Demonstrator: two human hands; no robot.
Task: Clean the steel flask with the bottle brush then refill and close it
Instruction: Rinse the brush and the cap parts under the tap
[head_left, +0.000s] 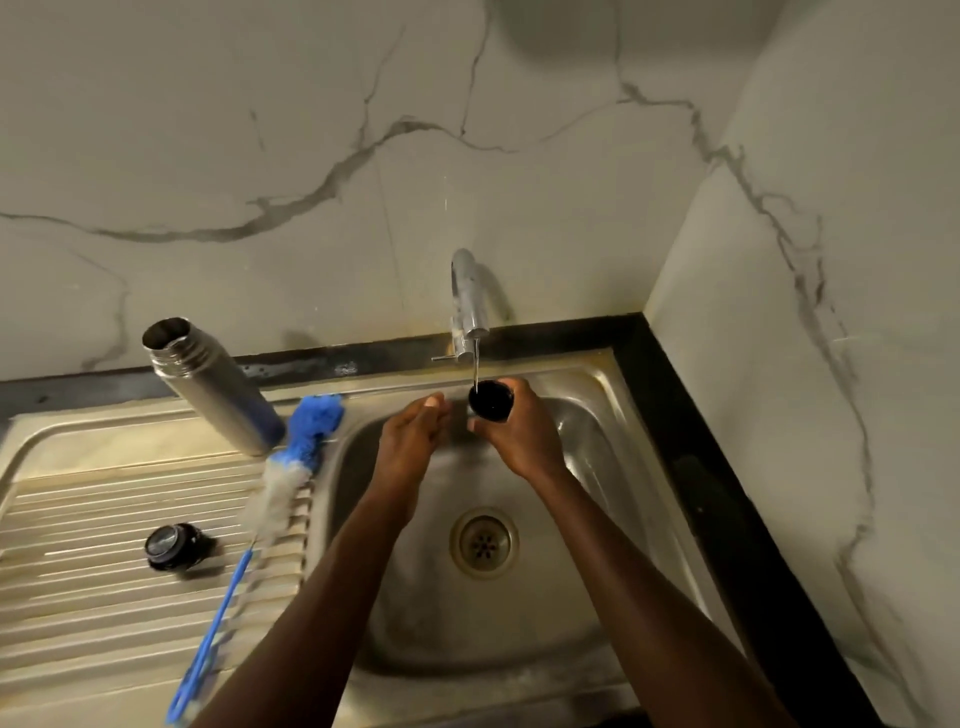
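The steel flask stands uncapped on the draining board at the back left, its mouth open and its lower part blue. The bottle brush lies beside it across the ribbed board, blue and white head towards the wall, blue wire handle towards me. A black stopper rests on the ribs at the left. My right hand grips a small black cap cup under the tap, and a thin stream of water falls into it. My left hand hovers just left of the cup, fingers loosely apart, holding nothing.
The chrome tap rises from the back ledge with its lever at the left. Below lies the steel sink basin with a round drain. Marble walls close the back and right; a black counter strip runs along the right.
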